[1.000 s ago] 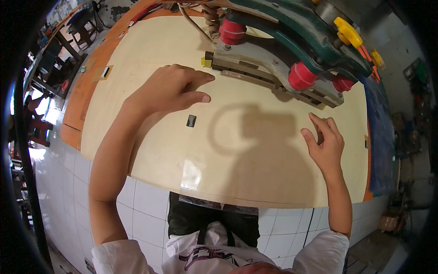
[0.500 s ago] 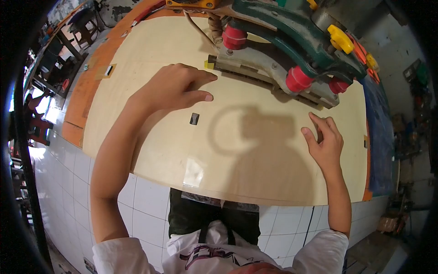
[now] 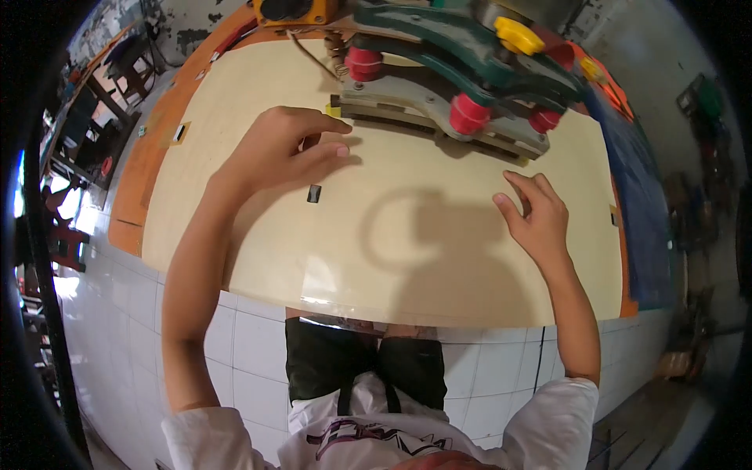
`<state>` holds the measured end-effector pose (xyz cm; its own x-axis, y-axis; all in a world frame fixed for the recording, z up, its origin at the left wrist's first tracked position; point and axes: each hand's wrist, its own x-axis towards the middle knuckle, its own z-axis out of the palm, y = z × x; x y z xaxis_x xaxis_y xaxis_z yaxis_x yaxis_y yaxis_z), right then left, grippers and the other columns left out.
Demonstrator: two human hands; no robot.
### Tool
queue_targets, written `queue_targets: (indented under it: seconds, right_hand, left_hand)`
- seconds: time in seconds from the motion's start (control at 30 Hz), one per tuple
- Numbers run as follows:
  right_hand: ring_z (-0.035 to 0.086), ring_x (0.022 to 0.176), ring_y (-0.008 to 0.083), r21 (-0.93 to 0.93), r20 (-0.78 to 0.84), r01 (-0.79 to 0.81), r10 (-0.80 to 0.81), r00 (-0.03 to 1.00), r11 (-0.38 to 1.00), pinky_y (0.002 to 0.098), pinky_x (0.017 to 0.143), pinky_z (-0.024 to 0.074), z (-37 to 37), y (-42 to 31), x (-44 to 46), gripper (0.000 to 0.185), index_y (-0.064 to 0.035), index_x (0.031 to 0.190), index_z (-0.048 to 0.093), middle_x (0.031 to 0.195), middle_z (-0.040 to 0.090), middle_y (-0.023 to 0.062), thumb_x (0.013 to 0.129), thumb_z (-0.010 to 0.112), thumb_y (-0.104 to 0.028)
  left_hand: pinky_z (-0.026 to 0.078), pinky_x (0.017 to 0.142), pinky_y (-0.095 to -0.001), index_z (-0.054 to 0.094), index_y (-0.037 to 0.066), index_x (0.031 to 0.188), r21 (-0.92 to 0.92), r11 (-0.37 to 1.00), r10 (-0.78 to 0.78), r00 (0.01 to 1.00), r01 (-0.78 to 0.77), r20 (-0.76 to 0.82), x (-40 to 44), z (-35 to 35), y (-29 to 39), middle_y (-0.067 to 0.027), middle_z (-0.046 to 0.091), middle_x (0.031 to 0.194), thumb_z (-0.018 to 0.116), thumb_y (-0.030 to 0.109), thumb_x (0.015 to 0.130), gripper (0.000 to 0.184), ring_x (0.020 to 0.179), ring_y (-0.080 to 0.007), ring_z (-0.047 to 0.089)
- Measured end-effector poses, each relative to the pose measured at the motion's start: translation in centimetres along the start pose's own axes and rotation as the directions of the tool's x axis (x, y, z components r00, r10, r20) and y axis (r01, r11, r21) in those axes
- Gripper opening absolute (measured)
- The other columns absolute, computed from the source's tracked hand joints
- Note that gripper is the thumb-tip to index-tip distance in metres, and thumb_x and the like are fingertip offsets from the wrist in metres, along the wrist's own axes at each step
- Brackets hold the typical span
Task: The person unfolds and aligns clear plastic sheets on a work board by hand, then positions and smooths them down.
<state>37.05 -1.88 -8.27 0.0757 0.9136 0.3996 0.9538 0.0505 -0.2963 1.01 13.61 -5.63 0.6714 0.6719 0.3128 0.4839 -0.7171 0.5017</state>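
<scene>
My left hand point(image 3: 294, 145) is over the cream table sheet point(image 3: 376, 274), thumb and index finger apart and nothing between them. Its fingertips point toward the left end of the long metal bar point(image 3: 384, 115) of a green press machine point(image 3: 423, 35) with red knobs point(image 3: 470, 113). Just below that hand a small black piece point(image 3: 314, 193) lies on the sheet. On the right, my right hand point(image 3: 536, 210) is held near the bar's right end, empty, with thumb and fingers apart. Neither hand touches the machine.
A yellow knob point(image 3: 518, 36) tops the machine, and an orange box point(image 3: 294, 11) stands behind it. Dark blue sheeting point(image 3: 638, 211) covers the right side. Small taped pieces mark the orange table's left and right edges. At far left are stools and benches.
The view has shifted, so the machine and the table sit further left. My left hand is a little further left in the view and my right hand slightly up and left; both stay empty.
</scene>
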Motion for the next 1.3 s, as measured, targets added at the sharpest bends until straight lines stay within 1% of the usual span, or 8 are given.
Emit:
queue_targets:
  seconds: [0.13, 0.2, 0.27, 0.3, 0.43, 0.87, 1.1, 1.3]
  right_hand:
    - [0.060, 0.066, 0.0238, -0.046, 0.025, -0.014, 0.015, 1.000, 0.999, 0.0374, 0.063, 0.0487, -0.2, 0.1, -0.2, 0.038, -0.0116, 0.113, 0.073, 0.082, 0.058, 0.0064, 0.086, 0.074, -0.038]
    - [0.061, 0.068, 0.0245, -0.061, -0.009, 0.018, -0.019, 1.000, 0.998, 0.0384, 0.064, 0.0489, 0.2, 0.9, -0.1, 0.038, -0.0127, 0.113, 0.073, 0.081, 0.058, 0.0066, 0.086, 0.073, -0.039]
    - [0.061, 0.069, 0.0252, -0.054, -0.010, 0.056, -0.056, 0.998, 0.997, 0.0393, 0.065, 0.0492, 1.0, 1.3, -0.8, 0.038, -0.0137, 0.113, 0.073, 0.081, 0.058, 0.0068, 0.087, 0.073, -0.041]
    - [0.061, 0.069, 0.0250, -0.067, -0.012, 0.042, -0.043, 0.999, 0.997, 0.0392, 0.065, 0.0494, 1.0, 1.2, -0.7, 0.038, -0.0140, 0.113, 0.073, 0.080, 0.058, 0.0070, 0.087, 0.073, -0.041]
    - [0.060, 0.070, 0.0239, -0.094, -0.009, 0.036, -0.037, 0.999, 0.995, 0.0376, 0.066, 0.0496, 1.9, 1.9, -0.7, 0.039, -0.0154, 0.112, 0.073, 0.080, 0.058, 0.0060, 0.086, 0.073, -0.044]
    - [0.061, 0.073, 0.0228, -0.107, -0.016, 0.003, -0.005, 1.000, 0.994, 0.0375, 0.068, 0.0496, 2.1, 2.1, -0.7, 0.041, -0.0185, 0.113, 0.074, 0.081, 0.059, 0.0041, 0.087, 0.070, -0.050]
    - [0.059, 0.069, 0.0214, -0.069, -0.011, -0.018, 0.018, 1.000, 0.997, 0.0367, 0.066, 0.0484, 2.0, 1.2, -0.8, 0.040, -0.0167, 0.113, 0.074, 0.079, 0.057, 0.0040, 0.088, 0.070, -0.047]
    - [0.060, 0.072, 0.0213, -0.059, -0.013, -0.031, 0.030, 0.999, 0.998, 0.0366, 0.066, 0.0491, 1.8, 1.3, -0.9, 0.041, -0.0170, 0.113, 0.073, 0.080, 0.058, 0.0042, 0.087, 0.071, -0.048]
  left_hand:
    - [0.043, 0.053, -0.0329, 0.076, 0.007, 0.107, -0.050, 0.902, 0.424, 0.901, -0.429, -0.091, -2.3, -0.5, 10.6, -0.0095, 0.067, 0.076, 0.081, 0.032, 0.081, 0.037, 0.058, -0.0230, 0.058]
    - [0.043, 0.052, -0.0360, 0.074, 0.004, 0.106, -0.430, 0.695, 0.554, 0.810, -0.576, -0.191, -3.2, 2.1, 15.2, -0.0049, 0.065, 0.072, 0.085, 0.030, 0.077, 0.040, 0.057, -0.0227, 0.059]
    - [0.044, 0.053, -0.0356, 0.070, -0.002, 0.104, -0.833, 0.449, 0.469, 0.879, -0.324, -0.088, -4.7, 3.4, 19.8, -0.0108, 0.063, 0.070, 0.074, 0.014, 0.085, 0.026, 0.059, -0.0261, 0.061]
    - [0.047, 0.051, -0.0407, 0.070, -0.001, 0.087, -0.958, 0.274, 0.383, 0.923, -0.085, 0.028, -5.4, 4.4, 22.0, -0.0157, 0.065, 0.071, 0.064, 0.007, 0.081, 0.012, 0.058, -0.0316, 0.063]
    - [0.048, 0.055, -0.0422, 0.070, -0.001, 0.089, -0.985, 0.023, 0.473, 0.866, 0.170, 0.161, -6.3, 6.0, 26.1, -0.0165, 0.065, 0.075, 0.065, 0.010, 0.079, 0.016, 0.063, -0.0332, 0.064]
    - [0.051, 0.069, -0.0471, 0.070, -0.001, 0.096, -0.953, -0.031, 0.829, 0.541, 0.302, 0.144, -3.6, 3.6, 27.5, -0.0191, 0.068, 0.085, 0.066, 0.019, 0.073, 0.030, 0.080, -0.0380, 0.066]
    - [0.050, 0.069, -0.0439, 0.070, 0.003, 0.093, -0.992, 0.053, 0.627, 0.777, -0.115, -0.057, -7.0, 6.5, 33.5, -0.0144, 0.068, 0.086, 0.063, 0.015, 0.070, 0.027, 0.087, -0.0326, 0.066]
    - [0.051, 0.070, -0.0453, 0.070, 0.006, 0.098, -0.986, -0.085, 0.639, 0.752, -0.143, -0.164, -6.5, 6.4, 32.4, -0.0132, 0.069, 0.093, 0.069, 0.015, 0.068, 0.032, 0.087, -0.0330, 0.066]
